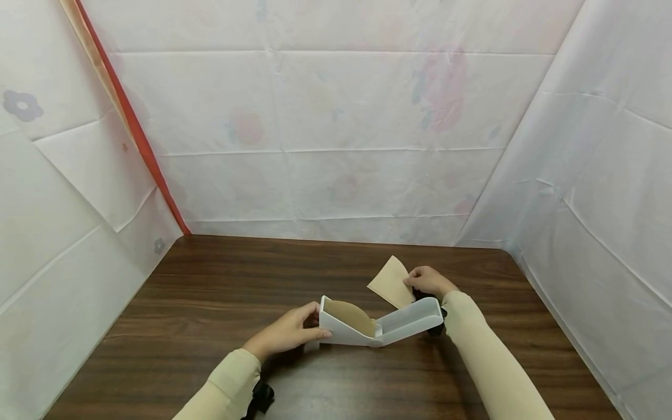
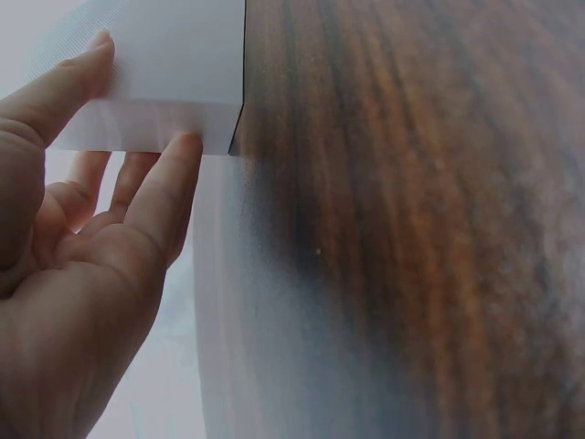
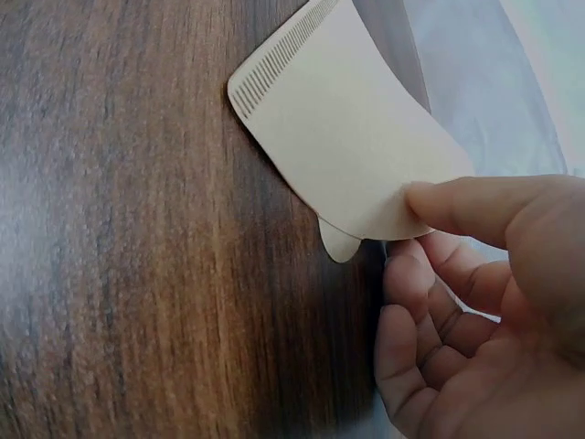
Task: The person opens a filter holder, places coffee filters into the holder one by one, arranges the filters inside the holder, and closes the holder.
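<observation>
A white coffee filter holder point(image 1: 342, 331) lies on the table, its hinged lid point(image 1: 412, 322) swung out to the right. Brown coffee filters point(image 1: 350, 315) stand inside its left part. My left hand point(image 1: 285, 333) holds the holder's left end, thumb on one side and fingers against the end face. Behind the lid, my right hand point(image 1: 431, 280) pinches a single paper coffee filter point(image 1: 391, 281) by its rounded edge. The right wrist view shows this filter's crimped seam point(image 3: 283, 59) at the far side and a small tab point(image 3: 338, 240) at its lower edge.
The dark wooden table point(image 1: 220, 280) extends around both hands. White patterned sheeting point(image 1: 325, 116) hangs at the back, left and right, with a red strip point(image 1: 139, 128) in the left corner. Dark wrist straps show at both sleeves point(image 1: 467, 324).
</observation>
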Tool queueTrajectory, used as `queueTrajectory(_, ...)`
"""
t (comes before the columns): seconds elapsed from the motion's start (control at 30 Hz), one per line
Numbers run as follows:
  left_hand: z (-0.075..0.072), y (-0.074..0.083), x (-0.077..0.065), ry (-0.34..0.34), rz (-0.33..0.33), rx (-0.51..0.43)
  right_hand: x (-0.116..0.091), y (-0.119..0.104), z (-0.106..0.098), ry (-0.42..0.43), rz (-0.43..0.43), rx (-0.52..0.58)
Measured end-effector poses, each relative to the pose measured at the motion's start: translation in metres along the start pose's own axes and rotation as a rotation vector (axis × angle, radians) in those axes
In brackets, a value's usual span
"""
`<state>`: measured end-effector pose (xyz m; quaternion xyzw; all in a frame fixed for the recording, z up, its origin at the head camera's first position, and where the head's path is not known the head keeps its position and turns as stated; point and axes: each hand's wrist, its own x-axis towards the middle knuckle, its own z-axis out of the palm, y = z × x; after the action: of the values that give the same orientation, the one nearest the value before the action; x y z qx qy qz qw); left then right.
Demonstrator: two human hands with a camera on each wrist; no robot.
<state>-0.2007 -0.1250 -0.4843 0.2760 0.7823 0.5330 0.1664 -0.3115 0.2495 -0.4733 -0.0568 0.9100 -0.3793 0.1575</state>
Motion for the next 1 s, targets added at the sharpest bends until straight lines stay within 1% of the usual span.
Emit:
queueTrajectory(0.07,0.0001,0.0002,0.0002,-0.002,0.005,0.000,-0.0008,0.0007,-0.0001,0.007,-0.013,0.011)
queueTrajectory(0.17,-0.0001,-0.0003,0.0004,-0.004,0.004,0.005,-0.0021,0.0008,-0.0003,0.023,0.000,0.033)
queueTrajectory(0.3,-0.0004,-0.0012,0.0006,-0.006,0.001,0.007,-0.0034,0.0005,-0.0007,0.028,0.004,0.049)
queueTrajectory(0.53,0.0001,-0.0019,0.0011,-0.007,0.015,-0.001,-0.0029,0.0030,-0.0007,0.032,-0.018,0.060)
queueTrajectory(0.7,0.0003,-0.0010,0.0013,-0.007,0.001,-0.009,-0.0017,0.0068,0.0000,0.032,-0.027,0.058)
queueTrajectory(1.0,-0.0008,0.0008,0.0007,-0.007,0.008,-0.012,-0.0031,0.0072,0.0011,0.048,-0.023,0.100)
